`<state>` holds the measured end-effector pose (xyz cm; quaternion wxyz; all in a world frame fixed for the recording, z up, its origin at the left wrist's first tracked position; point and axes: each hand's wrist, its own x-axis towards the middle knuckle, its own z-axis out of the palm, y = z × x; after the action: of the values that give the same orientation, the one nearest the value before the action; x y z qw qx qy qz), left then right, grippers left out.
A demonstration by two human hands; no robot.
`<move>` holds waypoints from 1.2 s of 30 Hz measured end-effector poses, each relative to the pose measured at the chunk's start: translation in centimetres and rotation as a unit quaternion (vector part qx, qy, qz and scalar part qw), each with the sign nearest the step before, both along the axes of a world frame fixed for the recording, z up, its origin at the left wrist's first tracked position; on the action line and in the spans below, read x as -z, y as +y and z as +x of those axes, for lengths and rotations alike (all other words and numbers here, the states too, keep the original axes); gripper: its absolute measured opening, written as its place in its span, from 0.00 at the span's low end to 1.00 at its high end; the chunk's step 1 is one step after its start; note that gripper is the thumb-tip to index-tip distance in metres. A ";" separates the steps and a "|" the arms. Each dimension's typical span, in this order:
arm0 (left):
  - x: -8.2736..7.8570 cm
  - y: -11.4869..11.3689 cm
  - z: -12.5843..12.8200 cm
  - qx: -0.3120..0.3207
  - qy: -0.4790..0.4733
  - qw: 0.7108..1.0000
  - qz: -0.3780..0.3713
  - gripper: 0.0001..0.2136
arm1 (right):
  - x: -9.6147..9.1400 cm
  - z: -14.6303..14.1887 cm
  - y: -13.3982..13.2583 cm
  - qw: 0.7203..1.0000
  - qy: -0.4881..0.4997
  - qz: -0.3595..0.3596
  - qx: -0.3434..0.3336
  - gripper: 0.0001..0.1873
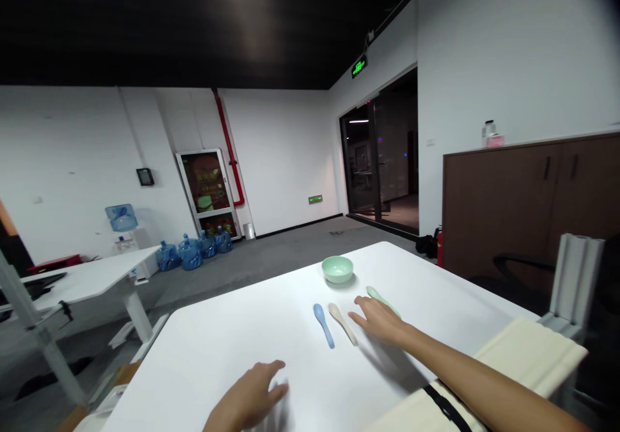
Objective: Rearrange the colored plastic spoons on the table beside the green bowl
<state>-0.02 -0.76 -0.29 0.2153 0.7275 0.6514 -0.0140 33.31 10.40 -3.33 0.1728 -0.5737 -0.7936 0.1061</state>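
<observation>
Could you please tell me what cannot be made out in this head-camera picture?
Head view only.
The green spoon: handle hidden by the right hand; whether it is gripped is unclear.
The left hand: fingers blurred, wrist cut off by the bottom edge.
The green bowl: bottom hidden by its near wall.

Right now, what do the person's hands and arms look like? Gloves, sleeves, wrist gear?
Both are bare. The left hand shows no glove or ring; it is partly blurred, and its arm is cut off by the frame. The right hand has no glove, and the right forearm shows no sleeve, watch or band.
</observation>
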 end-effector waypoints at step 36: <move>0.2 0.1 0.0 0.005 -0.008 1.000 0.012 0.28 | 1.2 -0.1 0.6 1.000 -0.001 -0.010 0.017 0.26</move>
<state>-0.04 -0.64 -0.45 0.2118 0.7335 0.6459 -0.0015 33.20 11.04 -4.48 0.1676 -0.5887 -0.7830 0.1104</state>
